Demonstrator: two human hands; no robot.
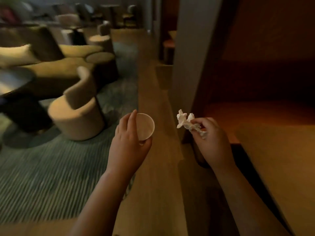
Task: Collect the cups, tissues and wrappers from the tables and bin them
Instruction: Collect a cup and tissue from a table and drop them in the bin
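Note:
My left hand (127,145) grips a white paper cup (145,126) from the side, its open mouth turned toward me and nothing visible inside. My right hand (211,140) pinches a crumpled white tissue (185,122) between thumb and fingers, level with the cup and a hand's width to its right. Both hands hover above a strip of wooden floor (153,193). No bin shows in the head view.
A round beige armchair (78,114) stands on a striped green carpet (42,176) to the left. A dark round table (15,82) and a long sofa (51,70) lie further left. A wooden wall panel (264,82) rises on the right beside a grey pillar (189,57).

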